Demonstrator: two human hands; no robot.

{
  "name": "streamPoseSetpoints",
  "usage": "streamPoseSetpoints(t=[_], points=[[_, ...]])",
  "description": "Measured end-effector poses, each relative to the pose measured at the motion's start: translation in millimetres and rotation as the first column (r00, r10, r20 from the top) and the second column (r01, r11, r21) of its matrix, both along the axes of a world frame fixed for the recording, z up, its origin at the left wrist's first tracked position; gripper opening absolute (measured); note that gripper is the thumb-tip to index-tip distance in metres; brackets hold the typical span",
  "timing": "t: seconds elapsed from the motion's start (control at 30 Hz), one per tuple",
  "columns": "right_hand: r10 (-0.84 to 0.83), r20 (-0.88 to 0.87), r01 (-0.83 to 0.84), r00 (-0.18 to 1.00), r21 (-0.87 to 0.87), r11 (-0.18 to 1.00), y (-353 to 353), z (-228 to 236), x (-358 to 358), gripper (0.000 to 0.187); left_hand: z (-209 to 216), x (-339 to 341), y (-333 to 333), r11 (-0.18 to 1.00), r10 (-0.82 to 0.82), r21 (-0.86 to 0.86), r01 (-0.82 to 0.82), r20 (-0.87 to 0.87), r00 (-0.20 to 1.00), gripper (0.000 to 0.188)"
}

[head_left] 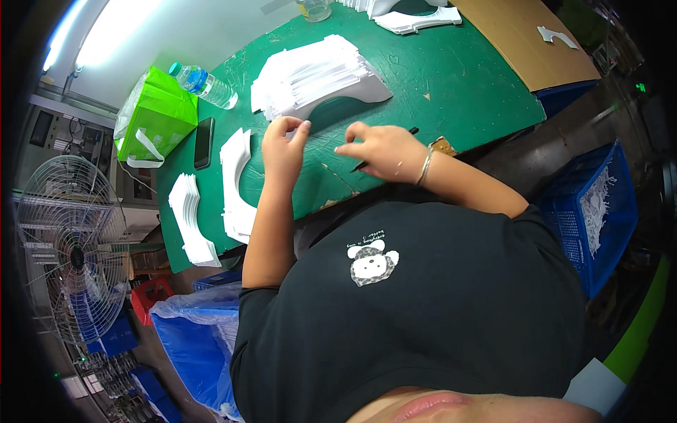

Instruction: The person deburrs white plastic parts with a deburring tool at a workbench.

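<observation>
My left hand (283,151) is raised at the near side of the green table, just below a large stack of white curved cut-out pieces (310,74). Its thumb and forefinger meet in a pinch; whatever is between them, if anything, is too small to make out. To its right, my right hand (391,154) has its fingers curled, with a thin black pen-like tool (360,167) across it. The tool's ends show on either side of the hand, and its middle is hidden. The two hands are apart.
On the green table (465,106), smaller white stacks (236,183) lie at left, beside a phone (204,143), water bottle (204,86) and green bag (159,113). Cardboard (525,46) covers the far right. A blue crate (575,225) with white scraps stands right; a fan (74,247) stands left.
</observation>
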State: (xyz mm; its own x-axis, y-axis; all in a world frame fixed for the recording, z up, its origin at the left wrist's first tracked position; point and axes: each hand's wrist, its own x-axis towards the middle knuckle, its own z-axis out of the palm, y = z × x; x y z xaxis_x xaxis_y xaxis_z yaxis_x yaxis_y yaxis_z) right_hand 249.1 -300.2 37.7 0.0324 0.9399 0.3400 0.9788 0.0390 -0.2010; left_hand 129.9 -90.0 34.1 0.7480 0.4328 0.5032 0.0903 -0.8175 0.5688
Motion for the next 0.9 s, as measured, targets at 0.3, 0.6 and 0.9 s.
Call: streamPoseSetpoints(t=[0.3,0.6,0.9], points=[[0.386,-0.897,-0.274,-0.216,0.436,0.857,-25.3,27.4,63.0,0.104,-54.8,-10.0,14.5,0.936,0.125,-0.329,-0.122,-0.012,0.992,0.021],[0.458,-0.738,-0.017,-0.495,0.535,0.844,-23.0,38.4,52.5,0.118,-55.0,-14.9,8.9,0.989,0.058,-0.134,-0.064,-0.045,0.997,0.02],[0.401,-0.739,0.012,-0.541,0.47,0.883,-19.6,24.6,48.9,0.111,-42.4,-6.2,10.4,0.937,0.287,-0.217,-0.275,0.025,0.958,0.045]])
